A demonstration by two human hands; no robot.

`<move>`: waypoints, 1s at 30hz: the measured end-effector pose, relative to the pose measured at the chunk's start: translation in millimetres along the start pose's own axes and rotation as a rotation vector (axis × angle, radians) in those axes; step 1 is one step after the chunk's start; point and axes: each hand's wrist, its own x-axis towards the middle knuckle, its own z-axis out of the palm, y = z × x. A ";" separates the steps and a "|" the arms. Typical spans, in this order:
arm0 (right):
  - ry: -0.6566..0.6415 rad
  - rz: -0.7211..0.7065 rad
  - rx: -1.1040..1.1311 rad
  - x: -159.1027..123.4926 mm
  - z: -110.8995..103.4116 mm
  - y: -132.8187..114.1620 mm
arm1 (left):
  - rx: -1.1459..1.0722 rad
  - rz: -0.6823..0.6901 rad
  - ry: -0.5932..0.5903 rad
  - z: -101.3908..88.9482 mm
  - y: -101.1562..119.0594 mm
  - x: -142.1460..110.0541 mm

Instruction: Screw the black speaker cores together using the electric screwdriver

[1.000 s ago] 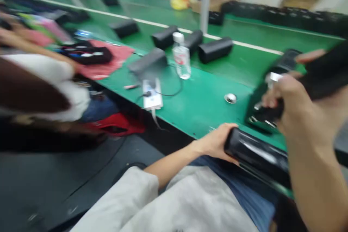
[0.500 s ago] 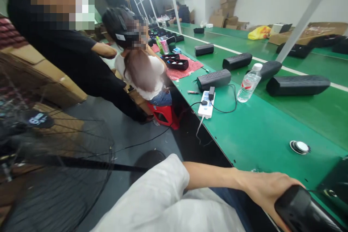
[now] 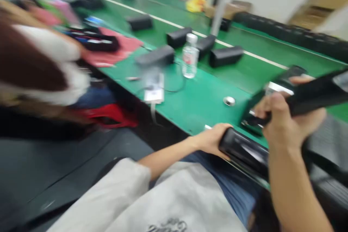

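Observation:
My left hand [image 3: 214, 139] wraps around the end of a glossy black speaker housing [image 3: 246, 152] at the near table edge, in front of my body. My right hand [image 3: 285, 121] is raised to the right, its fingers closed around a long black handheld object [image 3: 317, 92]; blur hides its exact kind. Just beyond this hand, a dark unit with a silver part [image 3: 278, 88] rests on the green table [image 3: 206, 105]. A small round silver speaker driver [image 3: 229, 101] lies between the hands and the bottle.
A water bottle [image 3: 190, 58] stands by a white power strip [image 3: 154, 87] with cables. Several black housings [image 3: 225, 57] lie along the table, with a long dark row [image 3: 293, 30] behind. A co-worker [image 3: 40, 58] sits at left by a red stool [image 3: 114, 114]. A white post [image 3: 221, 3] rises from the table.
My view has swung right and down, blurring the scene. My right hand has come into sight, holding the long black object. My left hand still grips the speaker housing.

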 end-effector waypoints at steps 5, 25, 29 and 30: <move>0.080 -0.525 -0.051 52.3 -45.3 -10.1 | 0.087 0.026 -0.003 -16.4 -18.1 0.7; 0.155 -0.590 -0.217 81.9 -91.7 39.6 | 0.168 0.012 -0.051 -15.5 -21.4 -3.3; 0.162 -0.572 -0.226 83.9 -91.7 47.1 | 0.152 0.014 -0.045 -14.8 -21.4 -2.5; 0.164 -0.560 -0.239 84.2 -92.1 49.2 | 0.146 0.012 -0.041 -14.7 -21.2 -2.3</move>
